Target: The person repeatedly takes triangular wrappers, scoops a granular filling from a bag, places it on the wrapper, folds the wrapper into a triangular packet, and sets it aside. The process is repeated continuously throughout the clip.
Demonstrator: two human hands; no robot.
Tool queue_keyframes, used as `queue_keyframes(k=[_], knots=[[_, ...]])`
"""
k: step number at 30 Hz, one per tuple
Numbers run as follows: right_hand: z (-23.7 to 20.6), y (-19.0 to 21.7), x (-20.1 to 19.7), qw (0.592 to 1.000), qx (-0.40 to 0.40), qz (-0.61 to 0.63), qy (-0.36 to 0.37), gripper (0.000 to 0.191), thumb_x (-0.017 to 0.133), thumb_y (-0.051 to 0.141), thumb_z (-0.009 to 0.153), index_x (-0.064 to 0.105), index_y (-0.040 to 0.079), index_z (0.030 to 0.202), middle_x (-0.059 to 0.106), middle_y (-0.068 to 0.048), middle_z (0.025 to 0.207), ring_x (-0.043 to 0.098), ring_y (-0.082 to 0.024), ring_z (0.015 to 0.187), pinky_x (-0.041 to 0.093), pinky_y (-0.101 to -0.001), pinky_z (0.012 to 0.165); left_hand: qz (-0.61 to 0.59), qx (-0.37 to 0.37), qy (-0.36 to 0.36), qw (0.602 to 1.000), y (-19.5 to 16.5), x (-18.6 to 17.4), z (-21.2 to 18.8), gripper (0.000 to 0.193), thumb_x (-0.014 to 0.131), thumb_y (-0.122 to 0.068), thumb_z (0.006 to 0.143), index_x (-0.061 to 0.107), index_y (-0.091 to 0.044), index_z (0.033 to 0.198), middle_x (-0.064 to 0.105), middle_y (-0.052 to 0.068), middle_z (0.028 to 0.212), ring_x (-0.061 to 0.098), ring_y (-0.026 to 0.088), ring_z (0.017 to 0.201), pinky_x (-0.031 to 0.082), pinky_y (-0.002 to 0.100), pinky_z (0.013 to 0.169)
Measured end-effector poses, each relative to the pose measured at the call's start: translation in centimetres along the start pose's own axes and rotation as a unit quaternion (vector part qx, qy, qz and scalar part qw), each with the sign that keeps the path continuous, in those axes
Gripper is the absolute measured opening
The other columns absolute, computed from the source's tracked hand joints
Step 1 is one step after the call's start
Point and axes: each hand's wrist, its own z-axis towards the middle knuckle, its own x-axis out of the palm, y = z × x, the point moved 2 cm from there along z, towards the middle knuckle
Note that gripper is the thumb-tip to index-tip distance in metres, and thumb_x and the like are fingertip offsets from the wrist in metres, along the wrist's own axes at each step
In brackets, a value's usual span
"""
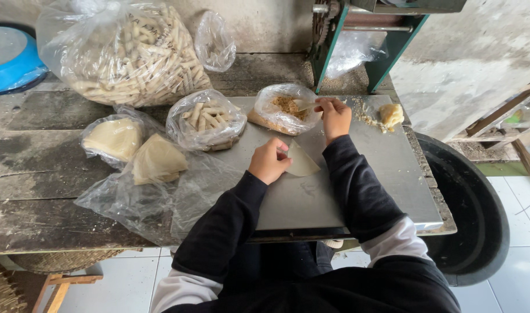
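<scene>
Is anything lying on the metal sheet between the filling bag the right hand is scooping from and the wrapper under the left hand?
Nothing visible. The right hand holds a spoon in the filling bag; the left hand pins the wrapper. Only bare metal sheet lies between them.

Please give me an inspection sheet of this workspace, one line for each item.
Surface: metal sheet on a worn table.
Job's things: thin wrapper; bag of filling with spoon.
Clutter: large bag of rolls; small bag of rolls; wrapper stacks; dough lump.
Grips: left hand pins the wrapper; right hand holds the spoon.
Cables: nothing seen.
Surroundings: blue basin; black tub; green machine frame.
</scene>
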Motion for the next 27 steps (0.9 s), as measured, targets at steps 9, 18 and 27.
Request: queue_keyframes(k=[9, 18, 27], knots=[[-1.0, 0.5, -2.7, 0.978, 0.13, 0.163, -0.007, 0.022, 0.057, 0.009, 0.097, 0.074, -0.005, 0.097, 0.067, -0.006, 0.073, 0.046, -0.007, 0.051, 0.032, -0.023, 0.045, -0.028, -0.003, 0.038, 0.999, 0.4, -0.6, 0.0, 0.041, 0.084, -0.011, 0.074, 0.063, 0.0, 0.108, 0.075, 0.011, 0.081, 0.074, 0.017, 0.067, 0.059, 0.032, 0.06], [-7.8, -0.6, -6.6, 0.978, 0.161, 0.068, 0.111, 0.022, 0.058, 0.009, 0.102, 0.073, -0.006, 0.107, 0.068, -0.005, 0.08, 0.047, -0.007, 0.058, 0.037, -0.0215, 0.052, -0.076, -0.067, 0.079, 0.992, 0.2, -1.3, -0.1, 0.04, 0.079, -0.004, 0.076, 0.061, 0.002, 0.111, 0.073, 0.011, 0.081, 0.072, 0.015, 0.064, 0.059, 0.03, 0.057], [-12.8, 0.9, -7.0, 0.973, -0.029, -0.116, 0.198, 0.022, 0.062, 0.013, 0.104, 0.072, 0.001, 0.12, 0.074, -0.003, 0.095, 0.064, -0.009, 0.087, 0.052, -0.0241, 0.079, -0.037, -0.048, 0.076, 0.995, 0.4, -2.1, -0.2, 0.044, 0.084, -0.006, 0.071, 0.064, 0.001, 0.11, 0.075, 0.011, 0.087, 0.073, 0.016, 0.072, 0.06, 0.03, 0.062]])
